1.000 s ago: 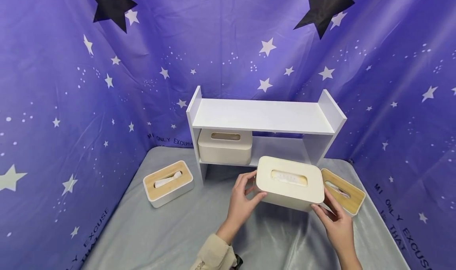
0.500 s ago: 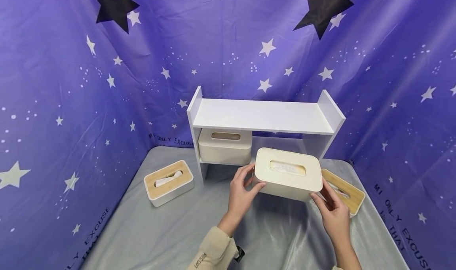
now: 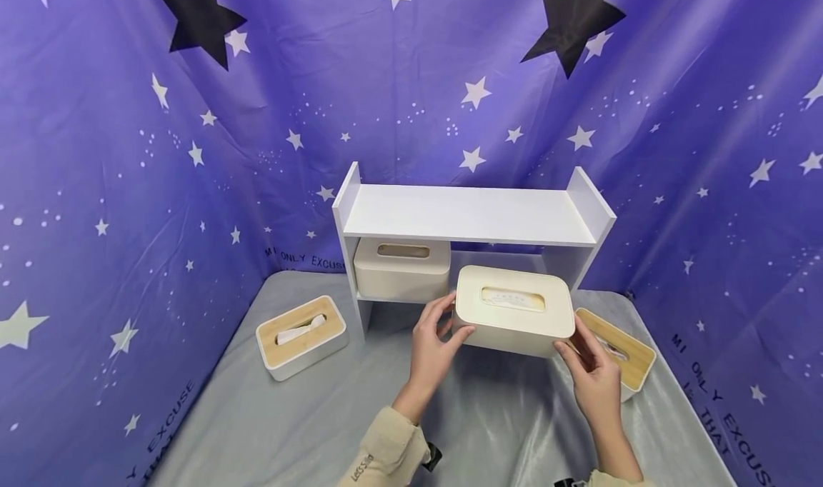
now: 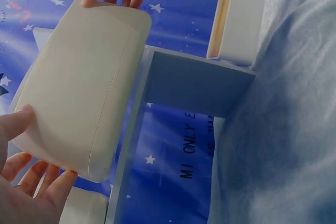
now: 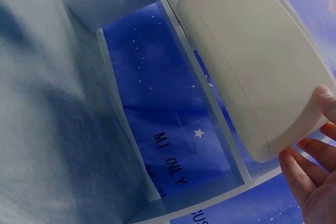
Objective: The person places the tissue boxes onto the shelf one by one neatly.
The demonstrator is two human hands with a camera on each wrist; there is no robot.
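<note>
A cream tissue box (image 3: 514, 301) with an oval slot on top is held off the table, in front of the right half of the white shelf (image 3: 469, 212). My left hand (image 3: 432, 348) grips its left end, thumb at the front and fingers round the side. At the opposite end, my right hand (image 3: 594, 373) grips it the same way. Both wrist views show the box's plain side (image 4: 79, 87) between the two hands. A similar cream tissue box (image 3: 401, 269) sits in the left part of the shelf's lower level.
On the table (image 3: 321, 423), left of the shelf, lies a white tissue box with a wooden lid (image 3: 302, 337). Another wooden-lidded tissue box (image 3: 620, 348) is at the right, partly behind my right hand. A purple star-patterned curtain (image 3: 411, 80) surrounds the back and sides.
Both hands have raised the cream tissue box and brought it closer to the shelf. It now covers more of the lower level's right side. The head view has shifted slightly.
</note>
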